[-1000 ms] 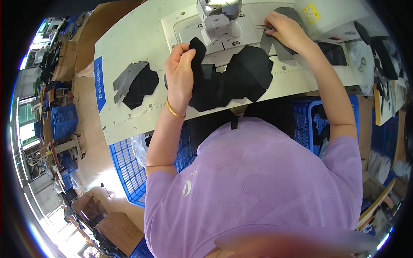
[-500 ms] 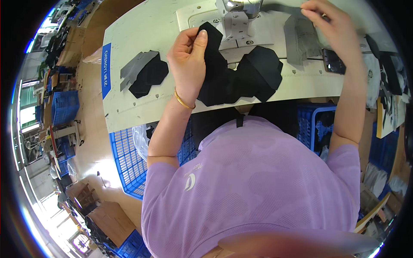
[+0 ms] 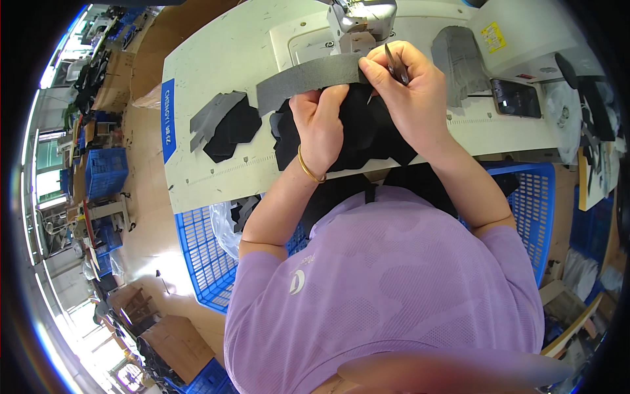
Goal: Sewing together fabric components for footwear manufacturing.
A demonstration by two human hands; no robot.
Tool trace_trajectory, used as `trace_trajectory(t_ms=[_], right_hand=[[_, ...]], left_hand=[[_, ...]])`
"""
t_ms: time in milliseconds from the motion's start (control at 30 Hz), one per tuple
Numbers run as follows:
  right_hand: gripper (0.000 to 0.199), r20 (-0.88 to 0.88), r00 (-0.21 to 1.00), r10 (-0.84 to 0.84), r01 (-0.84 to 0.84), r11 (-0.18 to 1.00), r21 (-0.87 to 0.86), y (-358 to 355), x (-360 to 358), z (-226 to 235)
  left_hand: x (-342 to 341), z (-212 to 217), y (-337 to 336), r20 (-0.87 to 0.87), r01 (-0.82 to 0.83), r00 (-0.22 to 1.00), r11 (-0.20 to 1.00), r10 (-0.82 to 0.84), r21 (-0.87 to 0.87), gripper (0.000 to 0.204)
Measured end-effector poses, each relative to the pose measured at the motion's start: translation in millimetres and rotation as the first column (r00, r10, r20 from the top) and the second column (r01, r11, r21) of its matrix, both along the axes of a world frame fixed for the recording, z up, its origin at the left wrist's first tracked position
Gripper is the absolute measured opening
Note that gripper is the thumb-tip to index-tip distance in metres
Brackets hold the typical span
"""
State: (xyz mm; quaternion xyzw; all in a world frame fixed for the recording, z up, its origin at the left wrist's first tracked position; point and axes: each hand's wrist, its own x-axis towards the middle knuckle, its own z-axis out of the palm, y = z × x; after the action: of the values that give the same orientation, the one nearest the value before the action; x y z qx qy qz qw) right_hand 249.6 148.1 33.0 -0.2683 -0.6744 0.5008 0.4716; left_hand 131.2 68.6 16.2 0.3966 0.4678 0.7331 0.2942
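Observation:
My right hand (image 3: 415,92) pinches one end of a curved grey fabric strip (image 3: 298,79) between thumb and forefinger. A dark pointed tool (image 3: 396,65) also sits in its fingers; its exact kind is unclear. Just below the strip, my left hand (image 3: 319,126) is closed, thumb against fingers, on black fabric pieces (image 3: 357,128) gathered at the table's front edge. The strip passes above my left thumb and covers the top of the black fabric. How the left fingertips grip underneath is hidden.
The sewing machine head (image 3: 361,26) stands just beyond my hands. Grey strips (image 3: 459,62) and a phone (image 3: 516,98) lie to the right. Grey and black pieces (image 3: 235,125) lie at left. Blue baskets (image 3: 205,253) flank me below the white table (image 3: 230,177).
My right hand has come from the far right to the middle, bringing the grey strip over the black fabric. My left hand has lowered slightly rightward, and the black fabric is now bunched.

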Motion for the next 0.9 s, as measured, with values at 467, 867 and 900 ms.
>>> trace_trajectory(t_ms=[467, 867, 900], right_hand=[[0.017, -0.012, 0.994, 0.11, -0.111, 0.979, -0.172, -15, 14, 6], [0.018, 0.031, 0.999, 0.019, -0.019, 1.0, 0.015, -21, 13, 2], [0.017, 0.014, 1.0, 0.018, -0.018, 1.0, 0.012, -21, 13, 1]], left_hand=[[9, 12, 0, -0.031, -0.155, 0.988, 0.987, 0.154, -0.042, 0.012], [12, 16, 0, 0.045, -0.083, 0.995, 0.996, 0.084, -0.038, 0.012], [11, 15, 0, 0.05, -0.052, 0.997, 0.999, 0.051, 0.012, 0.011]])
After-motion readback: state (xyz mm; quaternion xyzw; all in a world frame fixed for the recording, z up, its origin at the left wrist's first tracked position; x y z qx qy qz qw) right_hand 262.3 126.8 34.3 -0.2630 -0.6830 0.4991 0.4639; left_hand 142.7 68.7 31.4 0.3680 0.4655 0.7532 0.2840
